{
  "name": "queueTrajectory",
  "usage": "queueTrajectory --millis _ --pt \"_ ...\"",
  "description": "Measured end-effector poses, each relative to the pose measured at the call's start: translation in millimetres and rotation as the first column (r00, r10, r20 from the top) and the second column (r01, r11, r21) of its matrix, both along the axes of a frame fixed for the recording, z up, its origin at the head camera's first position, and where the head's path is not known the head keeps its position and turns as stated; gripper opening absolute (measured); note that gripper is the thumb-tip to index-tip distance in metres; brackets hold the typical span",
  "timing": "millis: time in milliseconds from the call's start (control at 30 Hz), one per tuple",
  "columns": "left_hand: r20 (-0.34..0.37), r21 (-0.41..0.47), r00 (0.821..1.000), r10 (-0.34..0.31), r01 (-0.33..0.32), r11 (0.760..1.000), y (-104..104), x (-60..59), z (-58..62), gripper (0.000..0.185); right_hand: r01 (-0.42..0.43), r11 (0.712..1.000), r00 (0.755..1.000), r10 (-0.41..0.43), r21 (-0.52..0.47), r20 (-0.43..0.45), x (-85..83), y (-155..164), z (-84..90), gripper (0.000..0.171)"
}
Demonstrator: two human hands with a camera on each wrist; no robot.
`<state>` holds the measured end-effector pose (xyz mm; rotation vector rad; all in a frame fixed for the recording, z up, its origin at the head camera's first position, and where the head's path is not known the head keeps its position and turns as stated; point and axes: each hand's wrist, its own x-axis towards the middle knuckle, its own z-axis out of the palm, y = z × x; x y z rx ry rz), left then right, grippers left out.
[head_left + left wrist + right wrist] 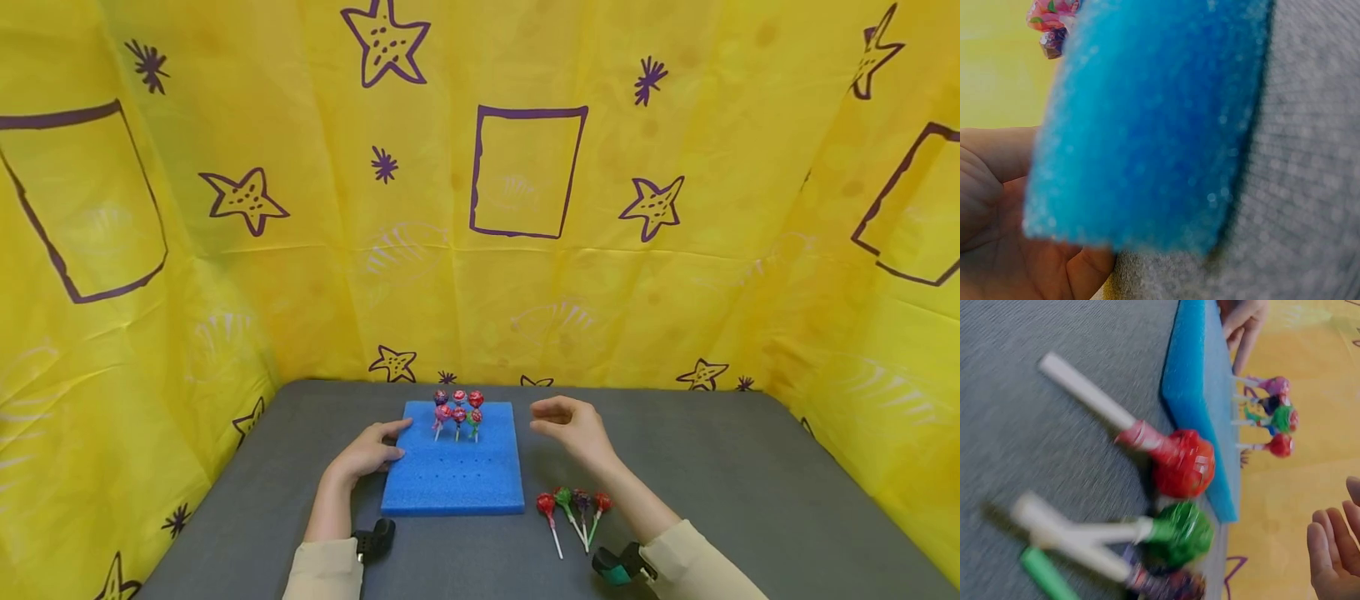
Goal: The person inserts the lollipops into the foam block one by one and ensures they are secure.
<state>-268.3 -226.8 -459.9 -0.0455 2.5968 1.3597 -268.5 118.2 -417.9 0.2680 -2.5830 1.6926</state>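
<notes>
A blue foam board [453, 492] with rows of small holes lies on the table. Several wrapped lollipops [459, 414] stand upright in its far half. My left hand [367, 452] rests against the board's left edge, index finger and thumb spread along it; in the left wrist view the foam hides part of that hand. To the right of the board, my right hand [573, 425] hovers with loosely bent fingers and nothing between them. Nearer me lie several loose lollipops: a red one [546, 504], a green one [563, 497], a dark purple one [582, 501] and another red one [602, 502].
The dark grey table [697, 483] extends to both sides of the board. A yellow curtain [450, 292] with purple drawings hangs behind the table and along both sides. Black wrist devices sit near both sleeves.
</notes>
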Motion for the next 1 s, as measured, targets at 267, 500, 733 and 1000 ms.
queueTrajectory --millis 267,500,733,1000 --pt "-0.001 0.004 1.0 0.002 -0.002 1.0 0.6 1.2 -0.9 0.055 0.013 0.999 1.0 -0.014 0.036 0.02 5.0 29.4 -11.3 0.029" --pt "0.01 0.004 1.0 0.002 -0.002 1.0 1.0 0.6 1.3 0.055 0.009 0.998 0.999 -0.011 0.057 0.036 12.8 51.1 -18.7 0.032" --pt "0.019 -0.013 1.0 0.01 -0.009 1.0 0.5 -0.3 2.3 0.055 0.023 0.999 0.995 -0.025 0.024 0.102 18.2 67.7 -23.3 0.036" --pt "0.023 -0.012 1.0 0.012 -0.012 1.0 0.2 0.6 1.8 0.056 -0.078 0.995 0.994 0.073 0.063 0.084 18.7 90.4 -34.9 0.039"
